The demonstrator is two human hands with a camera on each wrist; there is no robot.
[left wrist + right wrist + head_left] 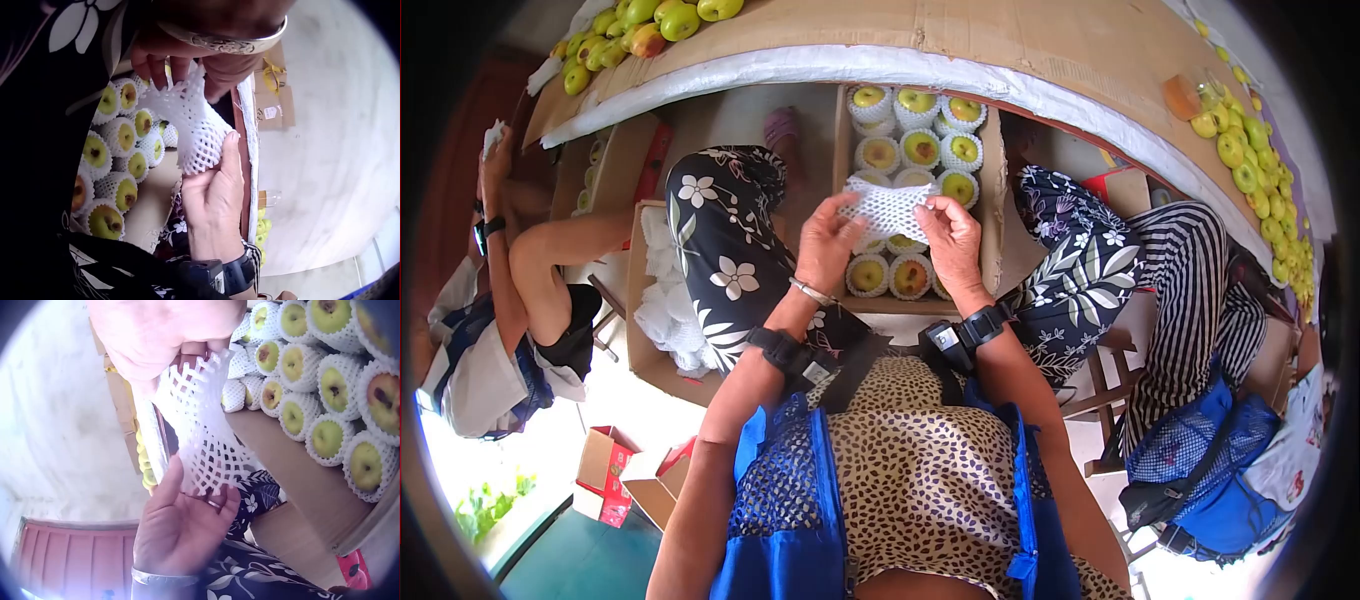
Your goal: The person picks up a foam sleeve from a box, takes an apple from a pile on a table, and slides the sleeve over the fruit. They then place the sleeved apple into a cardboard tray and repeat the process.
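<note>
A white foam fruit net [888, 208] is stretched between both hands, over an open carton [992, 190]. My left hand [826, 242], with a bangle at its wrist, pinches one end between thumb and fingers. At the opposite end, my right hand [953, 242] grips the mesh edge, its thumb lying on the outside in the left wrist view. No fruit shows inside the net [209, 434], which narrows at its middle. Below it, rows of green-yellow apples [921, 149] sit in the carton, each in its own white foam net.
Left of my knee, a box [640, 345] holds a pile of white foam nets [670, 315]. Ahead, a cardboard-covered table [830, 30] bears loose apples [680, 22] at left and more at right. People sit on both sides.
</note>
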